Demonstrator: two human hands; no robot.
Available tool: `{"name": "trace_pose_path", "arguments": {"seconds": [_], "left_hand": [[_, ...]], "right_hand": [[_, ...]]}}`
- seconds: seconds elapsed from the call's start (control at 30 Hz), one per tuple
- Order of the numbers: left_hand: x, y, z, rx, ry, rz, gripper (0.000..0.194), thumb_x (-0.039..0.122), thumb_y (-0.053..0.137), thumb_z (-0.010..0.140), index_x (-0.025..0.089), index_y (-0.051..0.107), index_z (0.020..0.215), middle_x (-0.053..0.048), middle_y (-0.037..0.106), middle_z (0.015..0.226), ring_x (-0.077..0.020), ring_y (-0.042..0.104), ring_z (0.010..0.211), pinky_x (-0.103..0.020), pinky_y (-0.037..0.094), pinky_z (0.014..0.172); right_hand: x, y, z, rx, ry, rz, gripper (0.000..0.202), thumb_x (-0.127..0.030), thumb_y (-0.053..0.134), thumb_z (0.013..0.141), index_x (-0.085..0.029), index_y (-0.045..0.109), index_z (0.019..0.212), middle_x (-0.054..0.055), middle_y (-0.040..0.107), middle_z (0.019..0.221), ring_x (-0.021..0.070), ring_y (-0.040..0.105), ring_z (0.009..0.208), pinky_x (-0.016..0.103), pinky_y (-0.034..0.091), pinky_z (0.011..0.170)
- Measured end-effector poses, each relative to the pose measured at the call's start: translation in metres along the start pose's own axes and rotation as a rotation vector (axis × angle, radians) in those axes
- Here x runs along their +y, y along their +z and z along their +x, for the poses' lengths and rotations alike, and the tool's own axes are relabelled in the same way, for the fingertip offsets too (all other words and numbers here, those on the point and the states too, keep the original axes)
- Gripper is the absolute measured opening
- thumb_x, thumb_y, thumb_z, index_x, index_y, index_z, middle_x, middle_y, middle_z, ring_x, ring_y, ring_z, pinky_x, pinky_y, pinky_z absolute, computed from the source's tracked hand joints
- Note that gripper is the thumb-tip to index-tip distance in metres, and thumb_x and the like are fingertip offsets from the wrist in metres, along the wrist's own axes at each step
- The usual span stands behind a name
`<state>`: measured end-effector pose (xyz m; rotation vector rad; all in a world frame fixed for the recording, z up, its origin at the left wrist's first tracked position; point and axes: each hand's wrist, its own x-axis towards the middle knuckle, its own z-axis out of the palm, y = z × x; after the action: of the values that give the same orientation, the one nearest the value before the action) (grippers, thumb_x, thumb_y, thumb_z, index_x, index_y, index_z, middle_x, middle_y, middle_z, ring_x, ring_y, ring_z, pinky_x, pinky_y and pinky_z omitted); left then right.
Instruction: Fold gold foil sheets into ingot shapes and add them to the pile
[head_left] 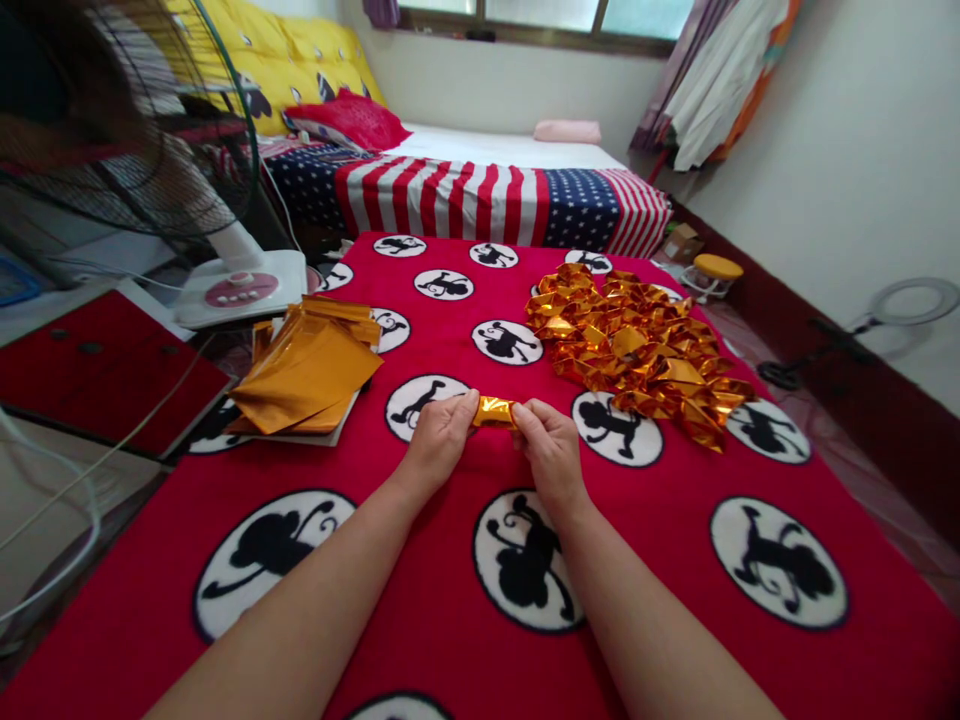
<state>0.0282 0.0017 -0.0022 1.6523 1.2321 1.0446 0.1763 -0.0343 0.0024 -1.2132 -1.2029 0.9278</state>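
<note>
Between my two hands, just above the red cloth [450,560], a small folded piece of gold foil paper [495,411] is held level. My left hand [442,430] is closed and pinches its left end. The right end sits in the pinch of my right hand [551,450]. Some of the fingers are tucked out of sight behind the foil. To the left lies a loose stack of flat gold foil sheets [307,370]. A heap of folded gold foil pieces [630,340] spreads over the cloth at the right.
An electric fan with a white base [240,285] stands at the left, beside a dark red panel [105,365] and loose cables. A bed with a striped and starred cover [450,195] is at the back. A yellow-topped stool [716,268] is on the floor at the right.
</note>
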Motion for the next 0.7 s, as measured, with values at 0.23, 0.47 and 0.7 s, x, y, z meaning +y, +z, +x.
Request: {"name": "trace_pose_path", "arguments": {"seconds": [0.23, 0.47, 0.7], "left_hand": [[0.006, -0.013, -0.001, 0.060, 0.085, 0.421, 0.045, 0.043, 0.035, 0.096, 0.018, 0.056, 0.065, -0.001, 0.058, 0.061, -0.0138, 0.050, 0.059, -0.028, 0.026, 0.057], [0.006, -0.013, -0.001, 0.099, 0.151, 0.522, 0.030, 0.034, 0.045, 0.092, 0.019, 0.062, 0.072, -0.001, 0.061, 0.065, -0.0128, 0.051, 0.059, -0.026, 0.029, 0.058], [0.004, -0.013, 0.000, 0.135, 0.162, 0.502, 0.031, 0.032, 0.045, 0.092, 0.018, 0.060, 0.069, -0.002, 0.060, 0.065, -0.0120, 0.049, 0.057, -0.026, 0.029, 0.057]], "right_hand": [[0.005, -0.003, 0.004, 0.130, -0.098, -0.238, 0.043, -0.040, 0.056, 0.088, -0.020, 0.036, 0.055, -0.007, 0.028, 0.053, 0.0083, 0.028, 0.052, 0.025, 0.022, 0.051], [0.005, -0.006, 0.006, 0.092, -0.102, -0.315, 0.043, -0.044, 0.055, 0.090, -0.019, 0.044, 0.057, -0.007, 0.035, 0.052, 0.0084, 0.034, 0.051, 0.024, 0.025, 0.051], [0.005, -0.007, 0.009, 0.156, -0.046, -0.095, 0.027, -0.046, 0.059, 0.087, -0.019, 0.060, 0.087, -0.003, 0.056, 0.068, 0.0082, 0.044, 0.050, 0.021, 0.033, 0.047]]}}
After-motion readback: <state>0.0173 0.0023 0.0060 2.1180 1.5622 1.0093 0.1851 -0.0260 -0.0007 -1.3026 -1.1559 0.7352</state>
